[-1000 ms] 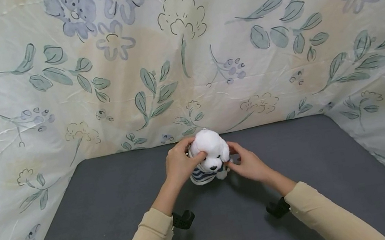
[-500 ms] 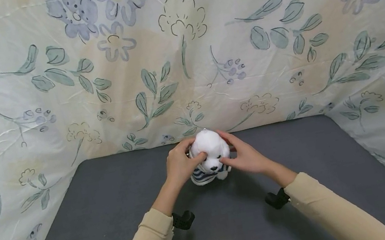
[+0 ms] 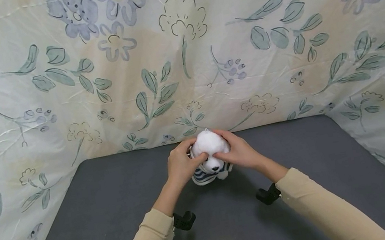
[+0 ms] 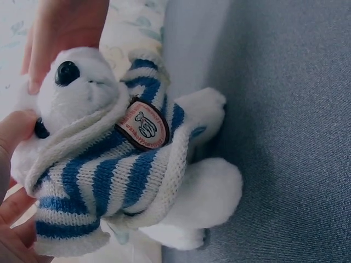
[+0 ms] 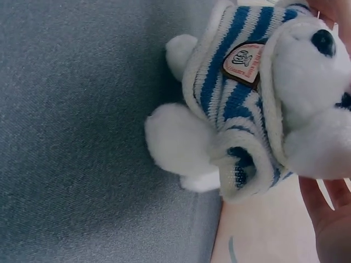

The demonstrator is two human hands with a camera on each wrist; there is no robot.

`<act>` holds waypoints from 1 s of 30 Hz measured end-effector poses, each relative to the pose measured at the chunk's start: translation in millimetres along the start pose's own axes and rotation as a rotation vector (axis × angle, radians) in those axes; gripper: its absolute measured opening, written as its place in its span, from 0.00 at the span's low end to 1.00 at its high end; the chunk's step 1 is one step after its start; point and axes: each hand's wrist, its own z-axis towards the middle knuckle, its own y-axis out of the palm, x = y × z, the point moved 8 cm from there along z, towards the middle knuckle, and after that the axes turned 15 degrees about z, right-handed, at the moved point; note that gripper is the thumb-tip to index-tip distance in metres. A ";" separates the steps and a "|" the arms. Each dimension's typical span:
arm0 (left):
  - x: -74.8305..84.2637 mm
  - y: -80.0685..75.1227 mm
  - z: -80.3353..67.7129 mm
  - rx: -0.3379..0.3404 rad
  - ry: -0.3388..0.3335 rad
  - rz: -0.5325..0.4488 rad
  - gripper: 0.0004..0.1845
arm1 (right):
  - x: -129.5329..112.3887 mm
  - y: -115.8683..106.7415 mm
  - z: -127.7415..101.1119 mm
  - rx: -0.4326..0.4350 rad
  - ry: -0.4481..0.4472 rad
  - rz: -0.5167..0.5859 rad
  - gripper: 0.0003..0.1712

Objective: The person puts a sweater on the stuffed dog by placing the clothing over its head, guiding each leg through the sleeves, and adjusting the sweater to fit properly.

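I see both hands cupped around the head of a small white plush dog (image 3: 209, 155), which sits upright on a dark grey mat (image 3: 98, 222). My left hand (image 3: 180, 167) grasps the dog's head from its own side, fingers curled over the top and thumb across the face. My right hand (image 3: 238, 152) grasps the other side the same way, fingers wrapped over the crown. The two hands nearly meet above the dog. In the wrist views the dog wears a blue and white striped sweater (image 4: 104, 181) with a round badge (image 4: 142, 125) on the chest. The dog sits close to the mat's far edge, just before a flowered cloth backdrop (image 3: 180, 53). Nearer me than the dog, and to either side of it, bare mat stretches wide.
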 end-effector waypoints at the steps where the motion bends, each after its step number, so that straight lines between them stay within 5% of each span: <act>1: 0.3 -0.3 -0.2 0.004 0.004 0.003 0.24 | -0.7 -0.4 0.3 0.005 0.002 -0.003 0.38; 17: 0.3 -6.6 -9.3 0.027 0.051 0.047 0.29 | -5.4 1.8 2.5 0.015 -0.014 -0.026 0.32; 25: -11.5 -3.8 -22.6 0.087 0.036 0.024 0.26 | -4.3 -0.2 -0.4 0.026 0.001 -0.021 0.33; 30: -13.6 -3.2 -26.5 0.153 0.086 -0.030 0.22 | -4.5 -0.6 -1.5 0.028 -0.019 -0.021 0.32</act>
